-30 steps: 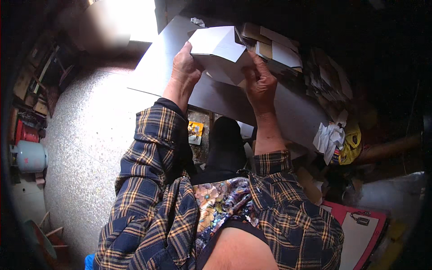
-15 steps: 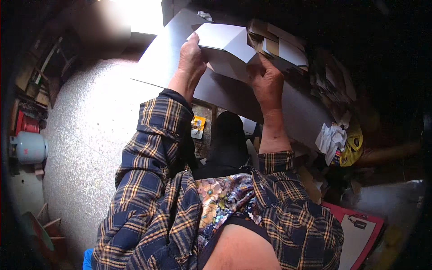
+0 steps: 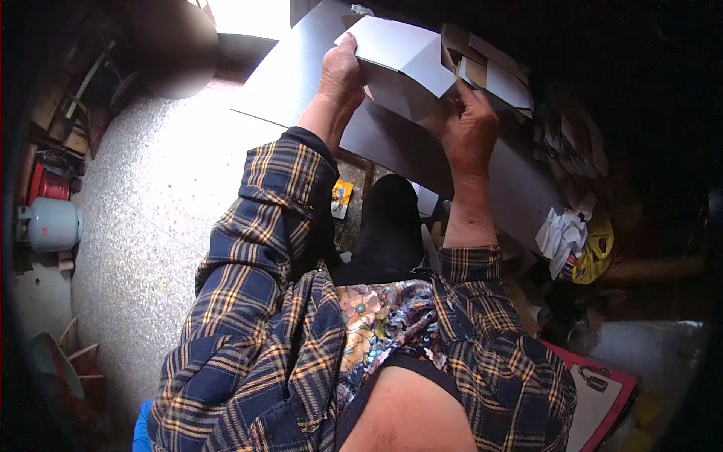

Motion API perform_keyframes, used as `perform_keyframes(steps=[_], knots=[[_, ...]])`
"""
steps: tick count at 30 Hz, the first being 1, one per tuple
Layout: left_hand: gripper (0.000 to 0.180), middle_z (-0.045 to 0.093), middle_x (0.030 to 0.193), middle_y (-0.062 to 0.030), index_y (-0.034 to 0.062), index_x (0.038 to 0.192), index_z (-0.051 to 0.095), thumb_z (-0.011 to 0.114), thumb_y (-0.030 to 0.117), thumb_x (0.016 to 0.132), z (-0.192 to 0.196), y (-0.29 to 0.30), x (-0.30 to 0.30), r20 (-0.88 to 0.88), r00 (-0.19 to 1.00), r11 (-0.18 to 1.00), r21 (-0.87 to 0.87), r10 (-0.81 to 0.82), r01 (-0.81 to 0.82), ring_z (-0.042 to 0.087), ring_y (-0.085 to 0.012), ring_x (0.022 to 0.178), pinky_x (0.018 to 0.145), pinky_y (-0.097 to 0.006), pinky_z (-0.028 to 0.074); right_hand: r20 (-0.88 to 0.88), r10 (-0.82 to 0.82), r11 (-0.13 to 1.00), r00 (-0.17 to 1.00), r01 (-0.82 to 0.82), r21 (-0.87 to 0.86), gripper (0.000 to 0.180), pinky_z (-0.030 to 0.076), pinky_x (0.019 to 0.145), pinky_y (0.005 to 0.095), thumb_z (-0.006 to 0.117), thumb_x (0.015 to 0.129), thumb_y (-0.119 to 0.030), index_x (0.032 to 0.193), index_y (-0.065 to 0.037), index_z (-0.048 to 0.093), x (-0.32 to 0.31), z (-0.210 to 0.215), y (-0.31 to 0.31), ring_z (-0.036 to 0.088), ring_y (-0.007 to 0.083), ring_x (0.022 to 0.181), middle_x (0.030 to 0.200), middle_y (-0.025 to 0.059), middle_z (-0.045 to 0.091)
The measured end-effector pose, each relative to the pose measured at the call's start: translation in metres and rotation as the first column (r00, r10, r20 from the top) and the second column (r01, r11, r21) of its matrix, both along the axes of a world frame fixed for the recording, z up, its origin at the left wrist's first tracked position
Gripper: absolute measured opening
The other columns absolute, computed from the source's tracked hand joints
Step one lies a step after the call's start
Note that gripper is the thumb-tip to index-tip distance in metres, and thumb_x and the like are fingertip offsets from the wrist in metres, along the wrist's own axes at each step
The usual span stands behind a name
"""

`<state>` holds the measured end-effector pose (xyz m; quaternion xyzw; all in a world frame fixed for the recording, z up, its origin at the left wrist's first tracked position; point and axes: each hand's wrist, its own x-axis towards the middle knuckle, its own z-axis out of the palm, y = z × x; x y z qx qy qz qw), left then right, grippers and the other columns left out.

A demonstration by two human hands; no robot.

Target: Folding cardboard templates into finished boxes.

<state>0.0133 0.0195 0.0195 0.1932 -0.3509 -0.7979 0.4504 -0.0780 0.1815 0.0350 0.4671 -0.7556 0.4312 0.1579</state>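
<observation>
Above the table, both my hands hold a white cardboard box [image 3: 399, 47] with folded sides and a flap. My left hand [image 3: 343, 75] grips its left end, thumb on top. At the right end, my right hand [image 3: 471, 124] has its fingers closed at the corner by the triangular flap; some of those fingers are in shadow. The box is tilted, its top face bright and its near side shaded. Whether its far end is closed cannot be seen.
The grey-white table [image 3: 282, 94] stretches under the box. Folded cardboard pieces [image 3: 497, 83] are stacked at the right. Crumpled white paper [image 3: 561, 237] and a yellow plastic bag [image 3: 595, 252] lie nearer. A grey gas cylinder [image 3: 54, 224] stands on the far left.
In the picture, the box and both hands have shifted slightly up and right. The surroundings have shifted right too, so the view has turned a little. The grip stays the same.
</observation>
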Motion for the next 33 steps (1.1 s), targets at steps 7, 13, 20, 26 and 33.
perform_keyframes(steps=[7, 13, 20, 26, 33], knots=[[0.043, 0.054, 0.109, -0.0196, -0.0102, 0.116, 0.043, 0.036, 0.026, 0.094, -0.003, -0.005, 0.000, -0.032, 0.999, 1.000, 0.000, 0.012, -0.012, 0.054, -0.0275, 0.100, 0.089, -0.037, 0.042, -0.151, 0.061, 0.988, 0.987, -0.081, -0.131, 0.034, 0.049, 0.069, 0.0405, 0.063, 0.081, -0.034, 0.095, -0.003, 0.061, 0.000, -0.007, -0.007, 0.060, 0.0340, 0.080, 0.086, 0.0145, 0.058], [0.046, 0.052, 0.111, -0.0197, -0.0082, 0.122, 0.038, 0.037, 0.029, 0.095, -0.005, -0.006, 0.001, 0.005, 0.999, 0.998, -0.049, -0.048, 0.048, 0.054, -0.0298, 0.101, 0.085, -0.044, 0.044, -0.069, 0.179, 0.978, 0.981, -0.185, -0.094, 0.045, 0.049, 0.072, 0.0422, 0.062, 0.081, -0.040, 0.102, -0.001, 0.057, 0.001, -0.018, -0.012, 0.061, 0.0376, 0.085, 0.092, 0.0195, 0.060], [0.042, 0.055, 0.109, -0.0176, -0.0081, 0.117, 0.044, 0.038, 0.026, 0.094, -0.011, -0.005, 0.001, -0.030, 0.996, 0.996, 0.009, -0.086, 0.086, 0.054, -0.0272, 0.100, 0.085, -0.039, 0.044, 0.167, 0.237, 0.971, 0.957, -0.230, -0.059, 0.029, 0.048, 0.075, 0.0330, 0.059, 0.071, -0.006, 0.100, 0.001, 0.057, 0.006, -0.011, -0.014, 0.064, 0.0262, 0.082, 0.087, 0.0159, 0.064], [0.042, 0.057, 0.104, -0.0166, -0.0092, 0.112, 0.048, 0.042, 0.027, 0.092, -0.015, -0.001, -0.002, 0.054, 0.991, 0.992, 0.013, -0.123, 0.123, 0.055, -0.0251, 0.096, 0.085, -0.034, 0.043, 0.275, 0.303, 0.932, 0.912, -0.344, 0.114, 0.040, 0.045, 0.081, 0.0302, 0.050, 0.065, 0.001, 0.104, 0.002, 0.054, -0.005, -0.004, -0.014, 0.062, 0.0241, 0.090, 0.093, 0.0163, 0.063], [0.052, 0.051, 0.113, -0.0195, -0.0100, 0.120, 0.039, 0.043, 0.033, 0.092, -0.022, -0.003, 0.010, 0.095, 0.983, 0.988, 0.015, -0.155, 0.155, 0.050, -0.0278, 0.105, 0.092, -0.040, 0.038, 0.238, 0.458, 0.876, 0.857, -0.480, 0.044, 0.038, 0.046, 0.080, 0.0293, 0.059, 0.069, -0.007, 0.106, 0.001, 0.055, 0.002, -0.006, -0.018, 0.061, 0.0202, 0.087, 0.093, 0.0131, 0.063]])
